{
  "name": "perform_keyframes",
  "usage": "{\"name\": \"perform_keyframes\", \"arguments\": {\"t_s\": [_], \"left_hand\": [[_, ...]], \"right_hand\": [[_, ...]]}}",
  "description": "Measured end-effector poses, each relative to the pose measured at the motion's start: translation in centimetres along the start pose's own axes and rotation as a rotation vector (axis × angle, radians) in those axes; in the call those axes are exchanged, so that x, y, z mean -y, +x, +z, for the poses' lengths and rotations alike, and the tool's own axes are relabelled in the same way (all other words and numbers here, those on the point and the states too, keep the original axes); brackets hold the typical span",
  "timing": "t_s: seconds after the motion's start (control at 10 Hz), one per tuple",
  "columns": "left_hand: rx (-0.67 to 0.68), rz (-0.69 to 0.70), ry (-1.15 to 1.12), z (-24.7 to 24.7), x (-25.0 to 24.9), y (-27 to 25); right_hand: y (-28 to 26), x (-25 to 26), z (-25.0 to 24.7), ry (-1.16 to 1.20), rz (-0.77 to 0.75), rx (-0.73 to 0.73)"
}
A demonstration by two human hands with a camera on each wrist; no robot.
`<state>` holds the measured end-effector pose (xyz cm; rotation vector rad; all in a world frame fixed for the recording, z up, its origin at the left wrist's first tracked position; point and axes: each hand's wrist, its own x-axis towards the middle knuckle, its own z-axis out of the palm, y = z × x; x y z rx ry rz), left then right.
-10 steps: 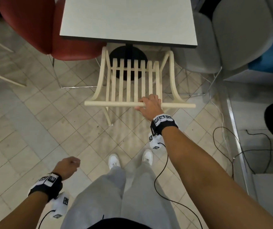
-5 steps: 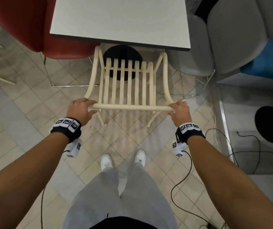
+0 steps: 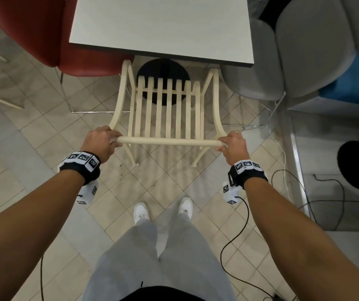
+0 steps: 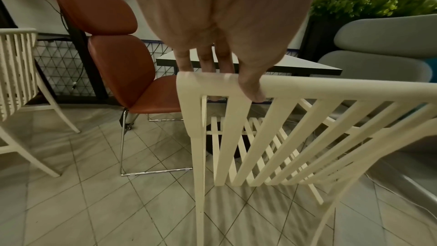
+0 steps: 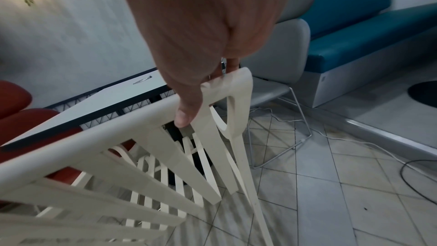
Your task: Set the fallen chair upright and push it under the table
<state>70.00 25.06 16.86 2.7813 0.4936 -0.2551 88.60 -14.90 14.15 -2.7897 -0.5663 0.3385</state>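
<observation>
A cream slatted chair [image 3: 167, 109] stands upright on the tiled floor, facing the grey table [image 3: 163, 25]; its front edge reaches just under the table's near edge. My left hand [image 3: 102, 141] grips the left end of the chair's top rail [image 3: 167, 141], fingers over it and thumb underneath, as the left wrist view shows on the rail [image 4: 331, 89]. My right hand [image 3: 231, 144] grips the right end of the rail [image 5: 118, 132], thumb across its near face. The table's black round base [image 3: 163, 68] shows through the slats.
A red chair [image 3: 43, 35] stands left of the table and a grey chair [image 3: 259, 61] right, both close to the cream chair's arms. A blue bench [image 3: 352, 83] and raised platform lie right. Cables [image 3: 283, 148] trail on the floor. Another cream chair [image 4: 16, 74] stands far left.
My left hand came up from my side and took the rail's left end. My right hand slid from the rail's middle to its right end. The chair edged closer to the table.
</observation>
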Motion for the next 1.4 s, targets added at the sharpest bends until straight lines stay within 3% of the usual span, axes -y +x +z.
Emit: {"name": "perform_keyframes", "arguments": {"t_s": [0.3, 1.1, 1.2, 1.3, 1.4], "left_hand": [[0.024, -0.019, -0.021, -0.3, 0.0, 0.3], [-0.018, -0.069, -0.117, 0.5, 0.0, -0.2], [-0.06, -0.078, -0.171, 1.1, 0.0, -1.9], [-0.143, -0.071, -0.238, 2.4, 0.5, -4.6], [-0.148, -0.051, -0.309, 4.5, 1.5, -8.1]], "right_hand": [[-0.5, 0.8, 0.3, 0.018, 0.072, -0.037], [-1.5, 1.3, -0.4, 0.091, 0.055, -0.038], [-2.7, 1.7, -0.1, 0.13, 0.074, -0.118], [-5.6, 2.7, 0.2, 0.149, 0.098, -0.306], [-10.1, 2.4, 2.1, 0.202, 0.124, -0.293]]}}
